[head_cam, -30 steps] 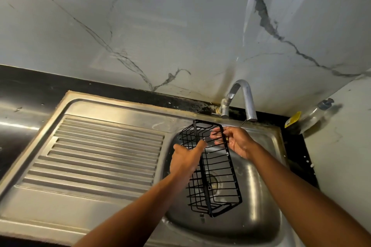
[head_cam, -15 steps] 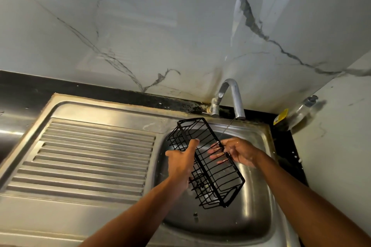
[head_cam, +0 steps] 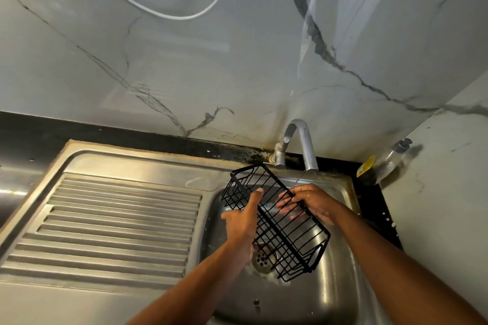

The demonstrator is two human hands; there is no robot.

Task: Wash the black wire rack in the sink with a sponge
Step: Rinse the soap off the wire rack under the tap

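Centrally, left hand (head_cam: 243, 221) and right hand (head_cam: 315, 203) grip the black wire rack (head_cam: 287, 235) (wet skin, likely slippery); it could drop.

1. A curved metal tap (head_cam: 303, 140) stood at the back, near the corner of the room.
2. Behind it, and running far to its left, rose a glossy grey-white wall (head_cam: 184, 60) of marble pattern, crossed by dark veins.
3. High above the tap and to its left, a white cable (head_cam: 190, 17) hung in a loop against that wall.
4. To the tap's right a second pale wall (head_cam: 449, 219) met the first.
5. A black counter strip (head_cam: 39, 132) ran leftward from the tap's foot, grimy just beside it.
6. Right of the tap, in the corner, sat a clear bottle (head_cam: 389, 165) with a yellow label.
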